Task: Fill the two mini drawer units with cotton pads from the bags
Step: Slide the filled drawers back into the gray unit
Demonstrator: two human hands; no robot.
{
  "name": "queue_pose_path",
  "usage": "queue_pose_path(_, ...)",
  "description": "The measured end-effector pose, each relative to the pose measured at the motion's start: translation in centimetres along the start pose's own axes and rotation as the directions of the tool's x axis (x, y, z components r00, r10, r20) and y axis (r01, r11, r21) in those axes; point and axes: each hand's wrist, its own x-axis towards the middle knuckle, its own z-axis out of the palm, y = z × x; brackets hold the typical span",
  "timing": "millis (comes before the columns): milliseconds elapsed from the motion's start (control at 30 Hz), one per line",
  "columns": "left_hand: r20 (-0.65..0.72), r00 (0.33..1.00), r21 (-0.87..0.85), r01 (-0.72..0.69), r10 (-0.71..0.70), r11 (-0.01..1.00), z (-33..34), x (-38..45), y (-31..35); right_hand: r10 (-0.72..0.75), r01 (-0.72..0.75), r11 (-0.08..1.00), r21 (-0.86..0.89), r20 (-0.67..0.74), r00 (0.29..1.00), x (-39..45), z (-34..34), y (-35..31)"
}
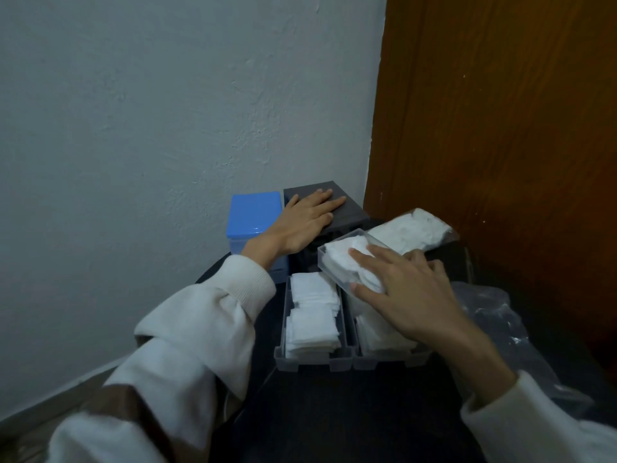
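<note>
Both hands are in use: the left hand (307,222) is laid flat, fingers straight, on top of the dark grey drawer unit (347,208), while the right hand (405,292) grasps a clear drawer (329,259) packed with cotton pads (344,253), tilted above two pulled-out drawers (314,357) also filled with pads. Just beside the grey unit a blue drawer unit (252,213) is seen. A bag of pads (410,232) lies behind, against the wooden door (500,111).
</note>
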Motion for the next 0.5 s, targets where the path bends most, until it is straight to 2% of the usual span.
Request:
queue_pose_path(233, 0.011, 1.0, 0.008, 0.006, -0.006, 1.0, -0.1, -0.2, 0.1, 0.044, -0.042, 0.998, 0.049, -0.059, 0.997, 0.2, -0.2, -0.2)
queue_pose_path(500, 0.053, 0.999, 0.026, 0.012, -0.013, 1.0, -0.3, 0.0, 0.2, 0.105, -0.104, 0.994, 0.016, -0.126, 0.986, 0.7, 1.2, -2.7)
